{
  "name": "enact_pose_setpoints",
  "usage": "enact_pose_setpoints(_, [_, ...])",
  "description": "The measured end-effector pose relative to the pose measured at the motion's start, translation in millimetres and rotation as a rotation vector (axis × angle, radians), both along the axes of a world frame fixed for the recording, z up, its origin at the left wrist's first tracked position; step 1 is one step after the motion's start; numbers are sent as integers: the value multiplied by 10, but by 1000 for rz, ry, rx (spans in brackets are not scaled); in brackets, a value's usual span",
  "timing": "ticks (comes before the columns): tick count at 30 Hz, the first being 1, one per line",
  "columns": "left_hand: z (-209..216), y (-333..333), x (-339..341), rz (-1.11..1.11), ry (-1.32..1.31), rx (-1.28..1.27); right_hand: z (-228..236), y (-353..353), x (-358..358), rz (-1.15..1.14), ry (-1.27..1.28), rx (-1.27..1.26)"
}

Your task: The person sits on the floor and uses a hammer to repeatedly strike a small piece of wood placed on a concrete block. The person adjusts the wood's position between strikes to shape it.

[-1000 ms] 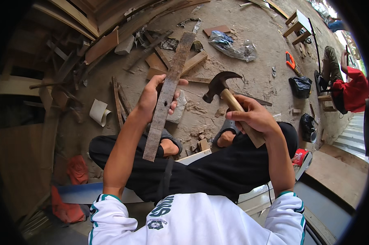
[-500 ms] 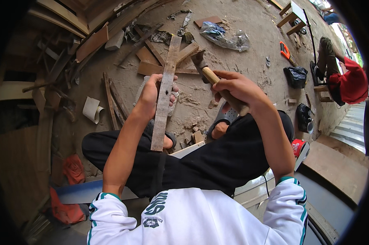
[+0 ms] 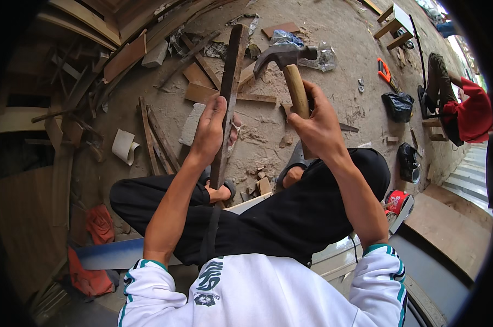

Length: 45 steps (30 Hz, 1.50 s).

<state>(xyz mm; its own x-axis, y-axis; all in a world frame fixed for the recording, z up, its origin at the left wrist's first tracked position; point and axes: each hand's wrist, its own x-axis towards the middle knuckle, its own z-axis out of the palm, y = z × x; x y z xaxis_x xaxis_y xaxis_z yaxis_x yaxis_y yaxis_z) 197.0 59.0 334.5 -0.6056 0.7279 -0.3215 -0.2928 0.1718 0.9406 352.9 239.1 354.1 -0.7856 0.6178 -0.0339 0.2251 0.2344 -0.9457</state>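
A long, weathered strip of wood (image 3: 233, 68) stands nearly lengthwise before me, its narrow dark edge turned up. My left hand (image 3: 211, 128) is closed around its middle, thumb on the near side and fingertips showing beyond. In my right hand (image 3: 318, 126) is a claw hammer (image 3: 296, 90), gripped by its wooden handle. The hammer's metal head points away from me, claw toward the wood strip, without touching it. Below the left hand, a pale block (image 3: 192, 125) lies on the ground, partly hidden by that hand.
Scrap boards (image 3: 200, 92) and plastic wrap (image 3: 325, 57) litter the dirt floor ahead. At the right lie an orange-handled saw (image 3: 385, 71), a black bag (image 3: 397, 105) and a red can (image 3: 397, 201). Another person in red (image 3: 470, 111) is at far right. Stacked wood (image 3: 124, 60) fills the left.
The wood strip has been rolled from its broad face onto its narrow edge. My right hand has turned the hammer, bringing its head upright and into clear sight.
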Motion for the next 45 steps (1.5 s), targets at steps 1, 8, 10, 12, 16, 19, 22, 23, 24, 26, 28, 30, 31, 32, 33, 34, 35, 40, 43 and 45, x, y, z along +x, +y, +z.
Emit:
enact_pose_setpoints(1, [-17,0,-18,-14,-44,-1,46,-19,-14,-13,23,-93])
enact_pose_setpoints(8, [-24,62,11,-78,-155,11,132,-142,-64,-26,36,-89])
enact_pose_setpoints(10, [-47,81,56,-76,-102,-3,81,-165,-77,-39,60,44])
enact_pose_setpoints(12, [-31,92,81,-78,-85,-38,101,-228,-93,-63,45,110])
enact_pose_setpoints(16, [-13,81,115,-63,-71,-152,120,-329,-116,-66,-16,156])
enact_pose_setpoints(19, [13,66,91,-85,-35,-228,84,-367,-135,-20,-5,270])
enact_pose_setpoints(22, [-53,3,27,-102,-36,-259,153,-368,-126,56,-129,213])
enact_pose_setpoints(23, [-80,-26,4,-102,-41,-263,161,-373,-129,80,-159,176])
enact_pose_setpoints(24, [-92,-54,-31,-118,-16,-269,165,-376,-135,104,-188,139])
enact_pose_setpoints(26, [-98,-91,-107,-154,35,-279,153,-391,-143,124,-214,108])
enact_pose_setpoints(28, [-108,-100,-137,-173,20,-280,134,-401,-145,126,-206,120])
enact_pose_setpoints(30, [-157,-96,-156,-185,-12,-261,167,-365,-163,171,-249,134])
enact_pose_setpoints(31, [-180,-89,-164,-192,-36,-246,170,-344,-183,186,-264,147])
enact_pose_setpoints(32, [-208,-83,-168,-199,-61,-230,169,-333,-198,201,-278,159])
enact_pose_setpoints(33, [-235,-77,-174,-205,-87,-215,165,-338,-213,199,-269,166])
enact_pose_setpoints(34, [-257,-72,-177,-216,-102,-209,160,-349,-222,196,-259,171])
enact_pose_setpoints(35, [-278,-64,-182,-226,-117,-203,156,-353,-224,193,-250,177])
enact_pose_setpoints(40, [-384,-42,-195,-264,-80,-191,131,-242,-275,224,-359,112])
enact_pose_setpoints(43, [-400,-13,-185,-306,107,-266,124,-205,-250,222,-373,161])
enact_pose_setpoints(45, [-441,-13,-254,-303,135,-305,124,-169,-249,227,-394,166])
